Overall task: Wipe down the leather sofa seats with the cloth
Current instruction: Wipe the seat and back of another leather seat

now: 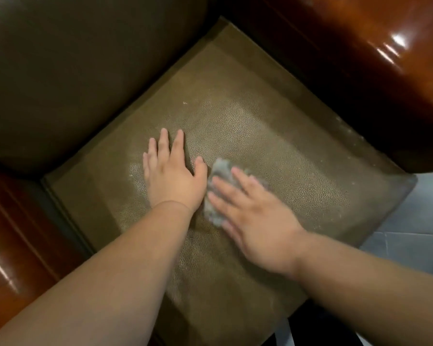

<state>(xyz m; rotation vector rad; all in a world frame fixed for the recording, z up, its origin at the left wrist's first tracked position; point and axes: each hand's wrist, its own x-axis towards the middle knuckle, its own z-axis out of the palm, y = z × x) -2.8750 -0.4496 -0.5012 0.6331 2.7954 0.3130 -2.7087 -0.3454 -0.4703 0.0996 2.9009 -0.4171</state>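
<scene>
R hand (254,216): fingers (225,187) straight and spread, lying flat on top of the cloth (216,196), pressing it onto the seat cushion (273,136). Not curled round it, no pinch. Hand is motion-blurred, so fingertip detail is soft. Cloth is small, grey, bunched; sticks out past the fingertips toward 11 o'clock and along the thumb side toward 9. It sits near the cushion's centre.

L hand (171,176): fingers straight, slightly fanned, pointing to 12 o'clock, palm down flat on the cushion, holding nothing. Thumb points out to 2 o'clock, tip just beside the cloth's upper edge; can't tell if touching. L hand lies at 9 o'clock of the cloth, the two hands close alongside each other.

Both forearms bare, coming in from 7 and 4 o'clock.

Cushion: olive-brown pebbled leather, set diagonally in view w/ a corner toward 12 o'clock. Pale hazy patch around the hands and a small white speck (184,102) at 12 o'clock of the L hand.

Backrest (85,66), dark leather, fills 10–11 o'clock. Glossy red-brown wooden armrest (385,53) at 1–2 o'clock w/ bright glare; another wooden armrest (15,245) at 8 o'clock. Grey tiled floor (415,221) at 3–4 o'clock, past the cushion's edge.
</scene>
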